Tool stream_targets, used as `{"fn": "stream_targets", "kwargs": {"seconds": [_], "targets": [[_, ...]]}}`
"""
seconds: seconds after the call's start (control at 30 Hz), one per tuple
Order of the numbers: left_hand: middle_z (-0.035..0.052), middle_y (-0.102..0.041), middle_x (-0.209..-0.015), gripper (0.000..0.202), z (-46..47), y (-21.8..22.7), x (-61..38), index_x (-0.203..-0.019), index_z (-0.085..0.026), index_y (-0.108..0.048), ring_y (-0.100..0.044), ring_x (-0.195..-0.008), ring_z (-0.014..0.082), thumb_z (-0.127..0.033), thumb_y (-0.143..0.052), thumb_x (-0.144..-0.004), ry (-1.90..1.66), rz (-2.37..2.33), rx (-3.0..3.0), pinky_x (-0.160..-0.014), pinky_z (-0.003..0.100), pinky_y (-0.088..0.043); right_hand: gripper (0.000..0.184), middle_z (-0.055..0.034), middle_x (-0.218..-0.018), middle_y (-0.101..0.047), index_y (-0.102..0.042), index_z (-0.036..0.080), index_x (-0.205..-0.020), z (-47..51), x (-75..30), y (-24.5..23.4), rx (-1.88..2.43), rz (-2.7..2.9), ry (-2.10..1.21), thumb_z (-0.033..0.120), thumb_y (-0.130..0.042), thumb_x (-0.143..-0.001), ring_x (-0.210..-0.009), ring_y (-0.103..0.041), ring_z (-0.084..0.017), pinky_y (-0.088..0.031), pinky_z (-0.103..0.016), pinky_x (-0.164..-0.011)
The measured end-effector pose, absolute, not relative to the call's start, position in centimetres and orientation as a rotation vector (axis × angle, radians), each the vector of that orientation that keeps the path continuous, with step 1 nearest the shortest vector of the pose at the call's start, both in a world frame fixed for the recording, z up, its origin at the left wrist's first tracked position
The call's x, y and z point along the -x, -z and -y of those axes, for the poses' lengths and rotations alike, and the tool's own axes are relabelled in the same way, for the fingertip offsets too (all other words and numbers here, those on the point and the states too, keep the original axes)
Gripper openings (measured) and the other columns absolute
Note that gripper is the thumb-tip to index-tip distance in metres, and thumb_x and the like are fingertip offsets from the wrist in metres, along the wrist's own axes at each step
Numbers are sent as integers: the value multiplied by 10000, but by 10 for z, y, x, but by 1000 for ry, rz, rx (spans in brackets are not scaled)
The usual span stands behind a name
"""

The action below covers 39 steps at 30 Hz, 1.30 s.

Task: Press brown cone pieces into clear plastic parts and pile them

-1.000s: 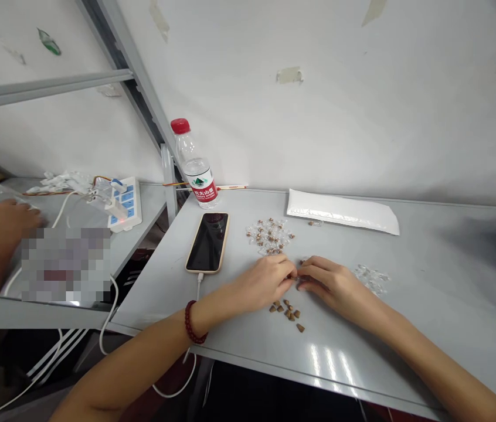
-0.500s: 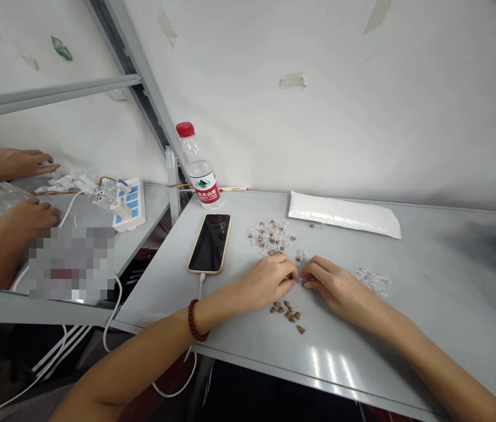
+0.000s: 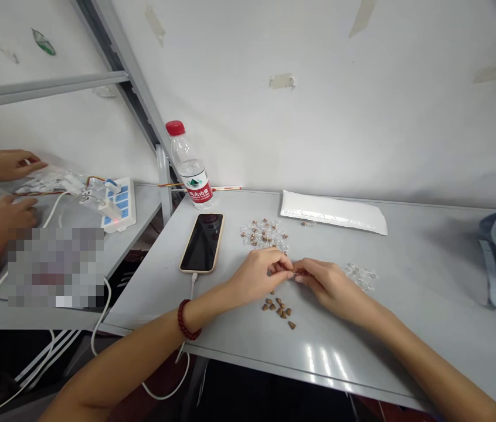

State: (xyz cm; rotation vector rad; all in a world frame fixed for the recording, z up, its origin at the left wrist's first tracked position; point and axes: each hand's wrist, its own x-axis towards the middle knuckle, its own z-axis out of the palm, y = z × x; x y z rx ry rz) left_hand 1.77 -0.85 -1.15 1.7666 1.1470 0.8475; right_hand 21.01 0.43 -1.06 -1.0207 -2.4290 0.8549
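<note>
My left hand [image 3: 260, 272] and my right hand [image 3: 329, 282] meet over the grey table, both pinched with fingertips touching. A tiny clear bottle seems to show between the fingertips, mostly covered by them; what the left fingers grip is hidden. Just behind my left hand lies a pile of small clear bottles with brown stoppers [image 3: 264, 234]. Several loose brown tapered stoppers [image 3: 281, 310] lie in front of the hands. To the right, beyond my right wrist, is a pile of clear bottles without stoppers [image 3: 360, 276].
A phone [image 3: 202, 243] on a white cable lies left, near a water bottle [image 3: 195, 181]. A white padded envelope [image 3: 333, 212] rests by the wall, one stoppered bottle [image 3: 308, 223] before it. A co-worker's hands [image 3: 6, 166] are beside a power strip [image 3: 119, 205] at far left.
My hands have closed the small gap between them, and their fingertips now touch. The view has shifted slightly, so things appear further left. The single stoppered bottle behind my fingers no longer shows.
</note>
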Motion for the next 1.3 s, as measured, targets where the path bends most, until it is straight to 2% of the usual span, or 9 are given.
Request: {"fn": "stream_targets", "kwargs": {"seconds": [0.2,0.4,0.57,0.93,1.17,1.3], "targets": [[31,-622,-828,68,5,7,-14,-823,-122,-650,-584,-750,116,-169,-623,-781,-845,-1074,-1660,-726,261,-501,168,-33,-748,-662,-579,188,-880,-3,-207,10,1079,2282,-960,171,-412,-889,-652,-585,-140,-460,-275,-625],[8,-615,-783,108,8,2,-16,-849,-134,-645,-567,-708,104,-173,-655,-749,-810,-1107,-1603,-682,243,-503,181,-31,-778,-673,-581,191,-875,-3,-209,9,1083,2239,-947,162,-402,-888,-649,-580,-130,-461,-270,-631],[15,-628,-765,104,7,1,-17,-801,-129,-632,-586,-706,115,-215,-659,-749,-810,-1125,-1550,-675,247,-501,176,-39,-831,-681,-582,190,-888,-3,-210,8,1048,2240,-976,164,-408,-891,-684,-588,-135,-459,-271,-658],[-29,-554,-630,45,9,-3,-14,-746,-129,-629,-502,-594,75,-168,-649,-735,-734,-1150,-1533,-556,189,-413,182,-28,-800,-682,-602,187,-908,-2,-210,10,1054,2253,-1005,162,-422,-894,-688,-591,-132,-456,-275,-661],[-12,-584,-677,58,9,5,-14,-760,-130,-644,-533,-622,88,-181,-657,-736,-765,-1096,-1532,-594,209,-448,185,-21,-777,-663,-598,187,-898,-2,-210,6,1053,2244,-1028,160,-416,-894,-669,-572,-121,-452,-266,-655],[-7,-592,-702,73,9,4,-14,-740,-133,-657,-532,-629,87,-196,-686,-721,-789,-1097,-1506,-589,205,-441,167,6,-677,-601,-601,187,-875,-2,-212,7,1038,2221,-1064,179,-435,-893,-597,-524,-109,-427,-255,-612]]}}
